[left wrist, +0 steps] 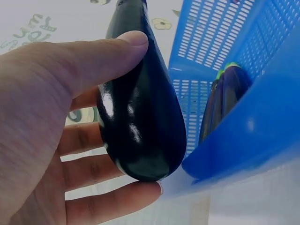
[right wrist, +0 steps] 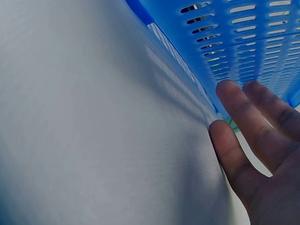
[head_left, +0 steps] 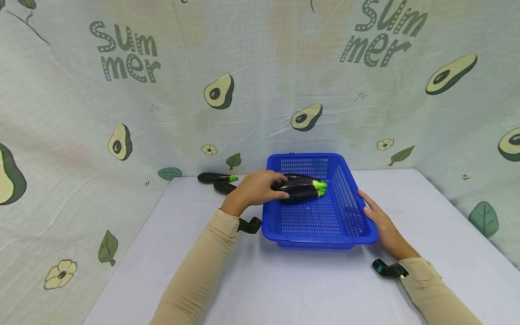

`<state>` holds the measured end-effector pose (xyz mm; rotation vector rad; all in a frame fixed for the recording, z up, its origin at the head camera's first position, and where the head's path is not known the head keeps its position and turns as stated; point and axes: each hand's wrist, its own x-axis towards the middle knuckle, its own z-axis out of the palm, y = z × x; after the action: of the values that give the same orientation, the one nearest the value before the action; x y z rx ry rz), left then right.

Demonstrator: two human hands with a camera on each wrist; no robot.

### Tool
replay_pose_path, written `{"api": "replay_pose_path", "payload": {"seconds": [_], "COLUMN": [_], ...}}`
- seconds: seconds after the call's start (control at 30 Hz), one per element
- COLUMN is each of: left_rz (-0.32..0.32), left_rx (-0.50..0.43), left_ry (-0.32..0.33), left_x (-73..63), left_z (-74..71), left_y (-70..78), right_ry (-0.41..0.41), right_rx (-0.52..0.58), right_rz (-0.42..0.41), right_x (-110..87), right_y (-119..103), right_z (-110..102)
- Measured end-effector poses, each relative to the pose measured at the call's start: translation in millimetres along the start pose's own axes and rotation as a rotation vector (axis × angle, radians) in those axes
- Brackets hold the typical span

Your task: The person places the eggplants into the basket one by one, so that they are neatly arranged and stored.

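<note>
Left hand (head_left: 257, 187) grips eggplant (left wrist: 140, 112) over basket (head_left: 317, 239), right hand (head_left: 383, 223) straight-fingered against its side; loading apparently underway, next move likely calls for lowering, release.

A smooth white worktop (head_left: 313, 289) carries the things, its far edge running straight across and its left and right edges spreading wider toward the near side. A blue slotted plastic basket (head_left: 321, 240) stands on it toward the far side, just right of the middle. At the far left, one dark eggplant (head_left: 214, 178) lies along the far edge with its green stem pointing right, and a second eggplant (head_left: 224, 187), partly hidden, lies just nearer.
</note>
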<state>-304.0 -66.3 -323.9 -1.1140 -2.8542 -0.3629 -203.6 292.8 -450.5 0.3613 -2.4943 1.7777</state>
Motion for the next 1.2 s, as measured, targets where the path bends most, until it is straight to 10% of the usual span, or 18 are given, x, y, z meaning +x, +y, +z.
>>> {"api": "replay_pose_path", "payload": {"seconds": [0.6, 1.2], "left_rz": [0.022, 0.019], "left_rx": [-0.187, -0.163], "left_ry": [-0.088, -0.180], "left_x": [15.9, 26.5], "left_z": [2.9, 6.9], "left_y": [12.9, 21.2], "right_ry": [0.001, 0.006], "right_rx": [0.003, -0.015], "right_rz": [0.025, -0.012], "right_x": [-2.3, -2.9], "right_y": [-1, 5], "right_z": [1, 1]}}
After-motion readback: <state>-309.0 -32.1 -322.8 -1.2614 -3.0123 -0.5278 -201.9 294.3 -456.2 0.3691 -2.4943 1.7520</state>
